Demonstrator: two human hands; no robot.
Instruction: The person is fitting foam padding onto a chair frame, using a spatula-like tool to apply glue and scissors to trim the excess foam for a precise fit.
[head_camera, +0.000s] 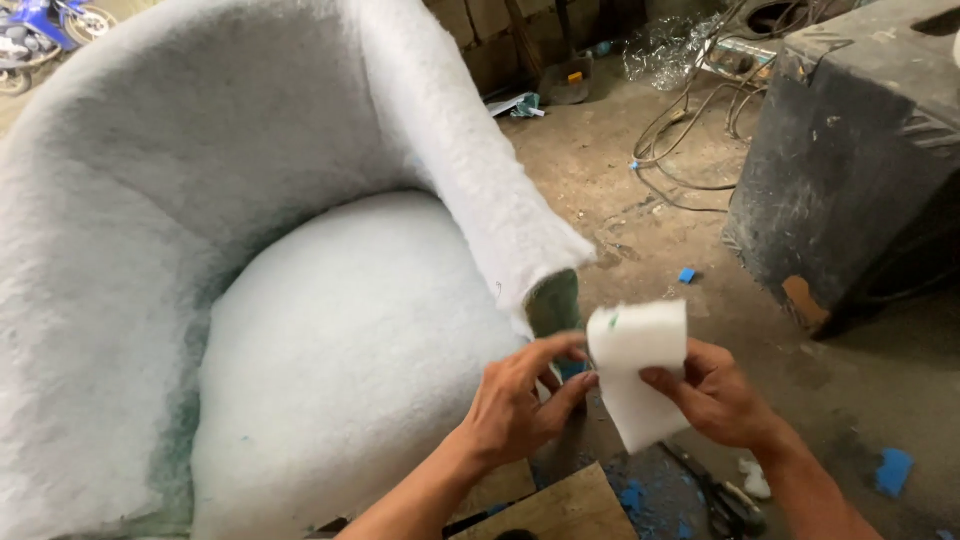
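Both of my hands hold a small white piece of wadding in front of a round armchair. My left hand pinches its left edge and my right hand grips its right side. The armchair is covered all over in white fleecy wadding, with a curved back and a rounded seat cushion. The end of the chair's right arm shows bare greenish foam, just above and left of the held piece.
A dark, dusty box-shaped object stands at the right. Cables and clear plastic lie on the dirt floor behind. Blue foam scraps and a tool lie near my feet, with a wooden board below.
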